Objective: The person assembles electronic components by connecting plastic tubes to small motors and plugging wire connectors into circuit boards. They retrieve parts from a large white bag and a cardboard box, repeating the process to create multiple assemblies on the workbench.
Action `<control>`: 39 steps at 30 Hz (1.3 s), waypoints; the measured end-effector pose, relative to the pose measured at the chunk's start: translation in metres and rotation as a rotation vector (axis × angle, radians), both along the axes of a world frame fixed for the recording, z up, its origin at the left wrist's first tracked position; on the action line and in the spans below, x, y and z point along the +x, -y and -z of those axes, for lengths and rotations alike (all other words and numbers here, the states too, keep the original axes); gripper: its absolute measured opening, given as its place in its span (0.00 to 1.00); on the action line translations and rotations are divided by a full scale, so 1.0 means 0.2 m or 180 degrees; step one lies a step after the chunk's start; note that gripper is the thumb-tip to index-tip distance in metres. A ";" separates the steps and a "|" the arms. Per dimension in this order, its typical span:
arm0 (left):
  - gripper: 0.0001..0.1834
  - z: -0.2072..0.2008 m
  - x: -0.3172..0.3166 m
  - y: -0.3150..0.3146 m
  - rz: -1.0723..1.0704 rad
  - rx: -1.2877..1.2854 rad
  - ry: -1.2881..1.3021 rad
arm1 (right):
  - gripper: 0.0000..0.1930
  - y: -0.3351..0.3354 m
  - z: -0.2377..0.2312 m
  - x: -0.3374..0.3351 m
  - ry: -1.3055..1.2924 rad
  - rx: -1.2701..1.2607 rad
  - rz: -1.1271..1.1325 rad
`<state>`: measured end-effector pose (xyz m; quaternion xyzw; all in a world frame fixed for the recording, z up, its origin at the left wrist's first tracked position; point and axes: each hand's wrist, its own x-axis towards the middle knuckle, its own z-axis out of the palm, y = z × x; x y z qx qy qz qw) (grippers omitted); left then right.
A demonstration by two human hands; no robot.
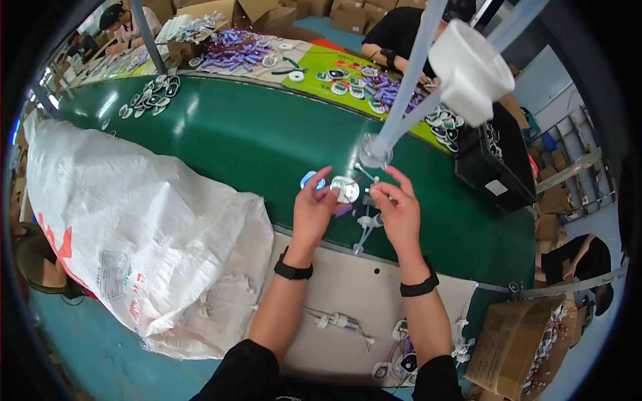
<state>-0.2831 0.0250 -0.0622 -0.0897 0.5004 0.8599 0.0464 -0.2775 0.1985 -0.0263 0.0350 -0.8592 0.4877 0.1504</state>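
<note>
Take 12 o'clock as the side away from the person. The left hand (313, 212) grips a white round part (346, 190) between the thumb and the fingers, above the green belt (267, 160). From the palm of this hand the part lies toward 2 o'clock; from the right hand (401, 217) it lies toward 9 to 10 o'clock, a short gap from the fingertips. So the left hand is the nearer one. The part is almost round, and its long axis I cannot tell.

The right hand has its thumb and index finger nearly together, at a small white piece (370, 190); whether they hold it firmly I cannot tell. Between the hands, a white-and-clear fitting (368, 222) stretches with its long axis roughly from 1 to 7 o'clock. A blue disc (311, 180) is at the left hand's fingers, toward 12 o'clock; whether it is held is not clear. Nearer to the body, a small motor (342, 322) rests on the pale tabletop (334, 281).
</note>
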 end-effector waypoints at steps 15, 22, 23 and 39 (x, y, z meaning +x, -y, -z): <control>0.11 0.04 -0.02 -0.02 0.0444 -0.0139 -0.0493 | 0.05 0.07 0.03 -0.01 -0.0064 -0.0164 -0.0513; 0.12 0.09 -0.03 -0.01 0.0322 -0.0610 -0.0559 | 0.04 0.12 -0.01 0.01 -0.0306 0.0239 -0.0513; 0.13 0.09 -0.03 -0.01 0.0403 -0.0548 -0.0551 | 0.04 0.12 0.00 0.01 -0.0352 0.0234 -0.0507; 0.21 0.01 -0.03 0.02 0.0354 0.0212 -0.0346 | 0.05 0.16 -0.01 0.00 -0.0417 0.0397 -0.0449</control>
